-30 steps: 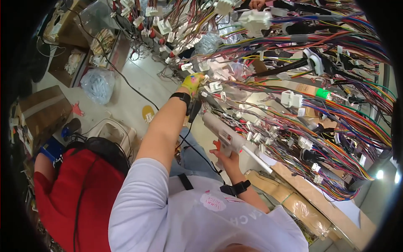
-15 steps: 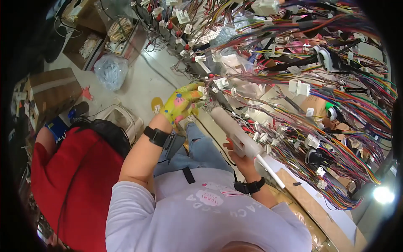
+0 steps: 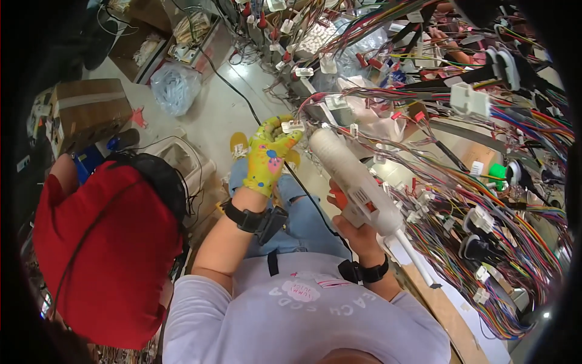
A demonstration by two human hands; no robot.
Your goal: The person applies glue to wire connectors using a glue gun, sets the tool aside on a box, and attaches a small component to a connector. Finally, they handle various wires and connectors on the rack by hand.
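Observation:
My left hand [image 3: 270,155], in a yellow glove with coloured spots, pinches a white wire connector [image 3: 293,127] at the edge of the hanging wire bundles. In my right hand [image 3: 357,236] is a white hot glue gun [image 3: 354,176], gripped by its handle. The gun's thick rounded end points up-left, a short way from the connector. From its other end a thin white stick [image 3: 418,259] slants down-right. Something orange shows by my right fingers, partly hidden behind the gun.
Wire bundles [image 3: 521,200] with white connectors fill the right side. A person in red [image 3: 109,255] is close on my left. Cardboard boxes [image 3: 91,112], a clear bag [image 3: 176,89] and a pale plastic bin [image 3: 203,167] stand on the floor. A co-worker's hand [image 3: 448,45] shows far right.
The view has shifted, and my left hand has turned more upright with the connector now plain in its fingers. The glue gun still points toward it. A co-worker's hand has appeared among the wires.

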